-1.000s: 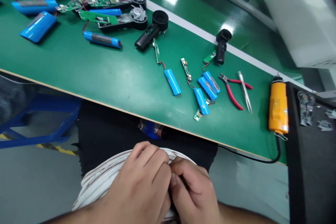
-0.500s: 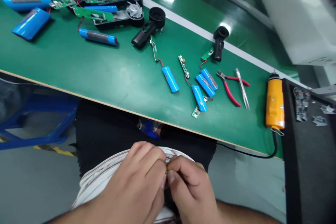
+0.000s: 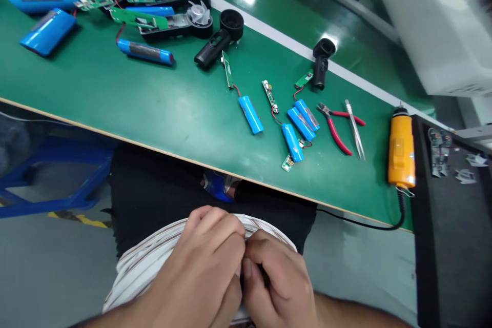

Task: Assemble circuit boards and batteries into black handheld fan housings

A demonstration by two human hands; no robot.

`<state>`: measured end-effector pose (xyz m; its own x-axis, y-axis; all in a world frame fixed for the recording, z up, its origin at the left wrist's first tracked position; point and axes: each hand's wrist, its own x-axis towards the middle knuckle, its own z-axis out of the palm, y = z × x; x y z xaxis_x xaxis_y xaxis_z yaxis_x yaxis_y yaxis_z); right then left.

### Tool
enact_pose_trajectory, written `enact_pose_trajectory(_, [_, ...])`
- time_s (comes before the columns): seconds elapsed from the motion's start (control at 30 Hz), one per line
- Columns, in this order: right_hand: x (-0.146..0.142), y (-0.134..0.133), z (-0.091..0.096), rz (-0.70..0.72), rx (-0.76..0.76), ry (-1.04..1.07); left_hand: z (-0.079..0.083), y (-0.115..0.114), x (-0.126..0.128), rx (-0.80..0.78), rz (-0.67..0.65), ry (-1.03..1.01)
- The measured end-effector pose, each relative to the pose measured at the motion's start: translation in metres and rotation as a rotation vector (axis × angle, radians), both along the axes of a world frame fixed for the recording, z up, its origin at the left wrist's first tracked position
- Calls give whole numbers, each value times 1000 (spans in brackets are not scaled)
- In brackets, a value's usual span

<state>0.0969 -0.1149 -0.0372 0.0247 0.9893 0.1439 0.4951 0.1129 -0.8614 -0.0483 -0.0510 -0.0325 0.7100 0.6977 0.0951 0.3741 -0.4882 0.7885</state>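
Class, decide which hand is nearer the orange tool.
Right. In the picture, the right hand is below and left of the orange tool; the left hand lies farther left.

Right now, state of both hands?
Left hand: closed, curled over; anything held is hidden.
Right hand: closed in a pinch; can't tell what, if anything, it holds.

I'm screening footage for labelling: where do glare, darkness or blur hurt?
Head view: glare patches on the green surface beyond the white strip; head view: the gap between left hand and right hand is dark, detail lost; head view: top-right corner smeared, while the pliers look fairly crisp.
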Motion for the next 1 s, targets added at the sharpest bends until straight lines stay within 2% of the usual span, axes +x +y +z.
enact_pose_trajectory(0.17, [0,-1,-1,-16,24,-29,-8,-5,1,16,48,-8])
enact_pose_trajectory(0.27, [1,1,-1,-9,29,-3,-10,-4,0,-7,9,-23])
enact_pose_trajectory(0.6, [3,-4,-1,26,-1,-41,8,2,-2,-122,-67,110])
enact_pose_trajectory(0.83, [-3,-4,-2,-14,49,-163,-12,-13,4,34,79,22])
enact_pose_trajectory(1.0, [-4,-5,0,-26,55,-187,-18,-18,6,41,99,2])
